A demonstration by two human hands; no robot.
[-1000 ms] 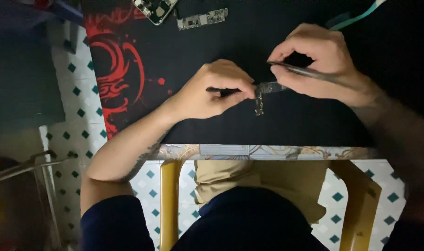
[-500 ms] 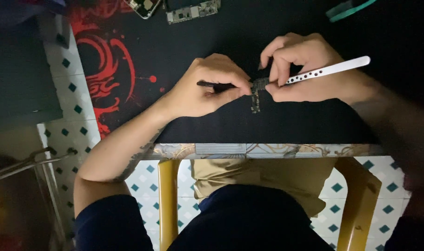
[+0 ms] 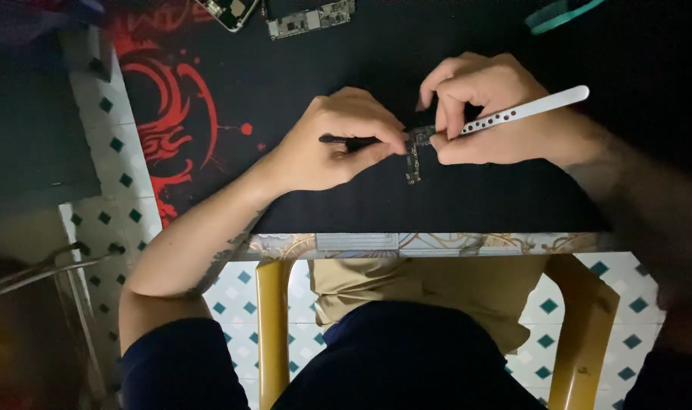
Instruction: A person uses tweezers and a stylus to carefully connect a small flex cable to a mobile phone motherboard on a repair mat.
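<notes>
The left hand is pinching a dark tool. The right hand is gripping a white tool at the little board, and the work looks unfinished.

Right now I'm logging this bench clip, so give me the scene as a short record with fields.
left hand: left hand pinches a thin black tool
right hand: right hand grips a white pen-shaped tool
between hands: small dark circuit board, touched by both hands
surface: black mat with red design
far edge: two more circuit boards, teal object
below: yellow stool, tiled floor
</notes>
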